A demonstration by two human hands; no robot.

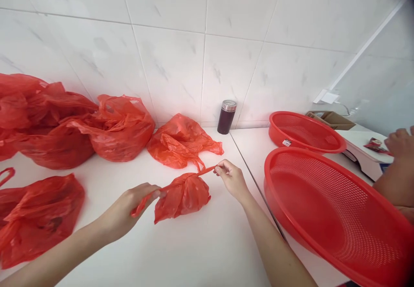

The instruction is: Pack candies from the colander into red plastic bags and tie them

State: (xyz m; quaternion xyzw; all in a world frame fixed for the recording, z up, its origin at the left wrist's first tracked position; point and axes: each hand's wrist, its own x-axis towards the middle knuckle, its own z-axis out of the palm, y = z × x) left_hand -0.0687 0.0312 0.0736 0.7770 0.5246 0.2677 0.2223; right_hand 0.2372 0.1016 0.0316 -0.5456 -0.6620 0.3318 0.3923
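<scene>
A small red plastic bag (183, 194) lies on the white counter (200, 244) between my hands, its top knotted. My left hand (129, 207) is closed on one twisted handle of the bag at its left side. My right hand (231, 178) pinches the other handle, stretched out to the right of the knot. Both handles are pulled taut in opposite directions.
Several more red plastic bags sit along the tiled wall: a big pile (48, 123) at left, one (181, 140) behind the small bag, one (35, 213) at near left. A dark flask (226, 117) stands by the wall. Two red perforated baskets (339, 213) (304, 131) sit right. Another person's hand (401, 142) shows at far right.
</scene>
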